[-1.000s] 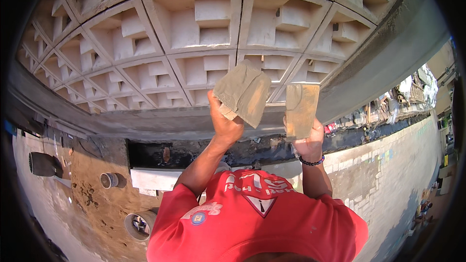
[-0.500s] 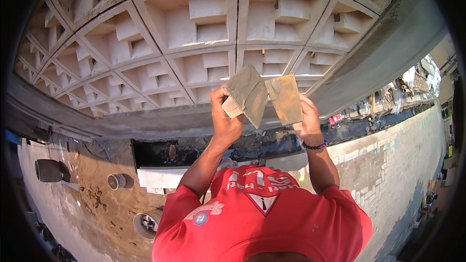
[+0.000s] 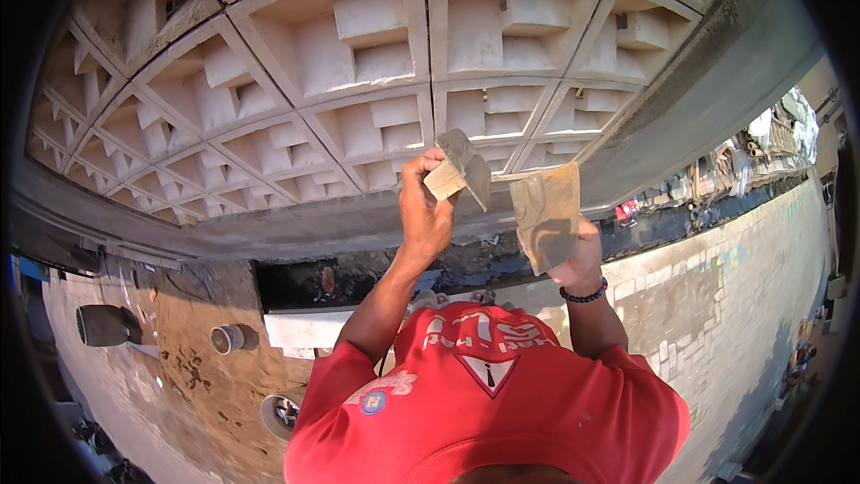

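My left hand (image 3: 426, 215) is closed around a pale wooden block (image 3: 444, 181) joined to a small grey, mortar-coated board (image 3: 469, 166). That board is tilted, so its face shows only at a slant. In my right hand (image 3: 580, 260) is a flat, brownish rectangular board (image 3: 563, 188) with wet grey mortar (image 3: 535, 206) spread along its left side. A shadow falls across its lower part. The fingers under this board are mostly hidden. A narrow gap separates the two boards, both held up before the wall of patterned blocks (image 3: 372, 45).
A grey ledge (image 3: 296, 229) runs beneath the blocks. Below it lies a dark trench (image 3: 291, 280) beside a white slab (image 3: 309, 330). On the sandy ground at left stand a bucket (image 3: 226, 338) and a larger round container (image 3: 276, 414). Paving (image 3: 681, 305) stretches to the right.
The boards have moved apart. The left one has tilted more edge-on; the right one has come lower and turned, and more grey mortar shows on it.
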Action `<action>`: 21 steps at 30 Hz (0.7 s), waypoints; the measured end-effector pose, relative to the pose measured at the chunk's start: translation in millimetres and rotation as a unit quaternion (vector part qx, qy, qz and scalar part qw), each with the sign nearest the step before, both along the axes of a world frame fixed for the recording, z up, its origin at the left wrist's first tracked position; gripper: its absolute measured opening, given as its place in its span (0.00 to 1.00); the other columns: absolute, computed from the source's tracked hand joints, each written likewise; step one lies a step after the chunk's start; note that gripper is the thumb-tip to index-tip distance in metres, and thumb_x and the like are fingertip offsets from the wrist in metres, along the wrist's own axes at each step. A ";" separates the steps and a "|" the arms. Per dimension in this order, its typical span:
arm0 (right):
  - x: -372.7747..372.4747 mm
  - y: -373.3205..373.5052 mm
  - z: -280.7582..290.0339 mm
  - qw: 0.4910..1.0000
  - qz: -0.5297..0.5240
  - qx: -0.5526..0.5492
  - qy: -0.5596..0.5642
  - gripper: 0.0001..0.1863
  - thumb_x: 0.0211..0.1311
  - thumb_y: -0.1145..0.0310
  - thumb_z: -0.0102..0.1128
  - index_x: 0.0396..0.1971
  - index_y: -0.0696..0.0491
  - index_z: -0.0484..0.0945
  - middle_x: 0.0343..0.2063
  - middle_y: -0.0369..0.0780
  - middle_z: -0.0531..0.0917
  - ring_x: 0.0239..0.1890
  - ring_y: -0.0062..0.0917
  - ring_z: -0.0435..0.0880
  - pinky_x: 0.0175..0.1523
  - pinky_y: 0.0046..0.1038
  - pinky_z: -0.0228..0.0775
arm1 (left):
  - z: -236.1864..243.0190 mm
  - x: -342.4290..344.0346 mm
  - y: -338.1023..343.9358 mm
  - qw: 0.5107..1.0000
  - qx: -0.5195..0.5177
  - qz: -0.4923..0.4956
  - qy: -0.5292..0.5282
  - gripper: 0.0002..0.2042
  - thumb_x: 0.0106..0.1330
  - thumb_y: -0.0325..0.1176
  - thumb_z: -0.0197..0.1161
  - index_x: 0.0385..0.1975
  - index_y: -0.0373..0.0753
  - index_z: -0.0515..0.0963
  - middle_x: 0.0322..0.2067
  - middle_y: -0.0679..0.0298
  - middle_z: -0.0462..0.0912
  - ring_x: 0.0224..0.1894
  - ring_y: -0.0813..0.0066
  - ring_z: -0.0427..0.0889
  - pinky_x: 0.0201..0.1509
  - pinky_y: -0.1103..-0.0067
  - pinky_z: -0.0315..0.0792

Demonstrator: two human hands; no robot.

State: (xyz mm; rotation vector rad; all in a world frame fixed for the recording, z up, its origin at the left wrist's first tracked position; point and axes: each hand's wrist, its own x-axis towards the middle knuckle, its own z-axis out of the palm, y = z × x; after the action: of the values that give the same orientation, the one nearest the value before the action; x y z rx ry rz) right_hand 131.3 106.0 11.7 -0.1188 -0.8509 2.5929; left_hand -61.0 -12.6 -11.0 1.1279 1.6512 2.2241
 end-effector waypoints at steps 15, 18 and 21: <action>-47.2 -27.1 1.5 0.850 -0.343 0.399 -0.020 0.24 0.60 0.82 0.57 0.57 0.62 0.65 0.52 0.45 0.71 0.53 0.28 0.75 0.56 0.27 0.69 | -1.9 15.3 25.5 0.990 0.091 0.095 0.048 0.32 0.54 0.27 0.71 0.55 0.35 0.57 0.51 0.58 0.71 0.52 0.70 0.73 0.58 0.73 0.67; -35.6 -33.1 -10.8 0.859 -0.312 0.405 -0.008 0.25 0.60 0.82 0.57 0.58 0.60 0.65 0.54 0.46 0.69 0.51 0.27 0.76 0.54 0.26 0.70 | 4.9 13.3 22.8 0.989 0.093 0.102 0.061 0.32 0.53 0.27 0.72 0.53 0.35 0.57 0.50 0.58 0.70 0.51 0.71 0.72 0.57 0.73 0.66; -20.1 -37.7 -15.9 0.778 -0.332 0.528 -0.076 0.24 0.54 0.83 0.62 0.53 0.57 0.72 0.38 0.42 0.77 0.43 0.26 0.79 0.44 0.25 0.72 | 16.5 12.7 17.9 0.990 0.085 0.106 0.046 0.31 0.51 0.28 0.73 0.50 0.34 0.58 0.47 0.59 0.69 0.50 0.73 0.71 0.56 0.74 0.64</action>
State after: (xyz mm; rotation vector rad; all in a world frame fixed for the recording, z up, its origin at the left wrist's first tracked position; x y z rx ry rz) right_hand 111.2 68.3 -4.3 -0.2384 -1.7898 1.2070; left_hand -48.3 5.3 5.5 1.1571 1.7180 2.5234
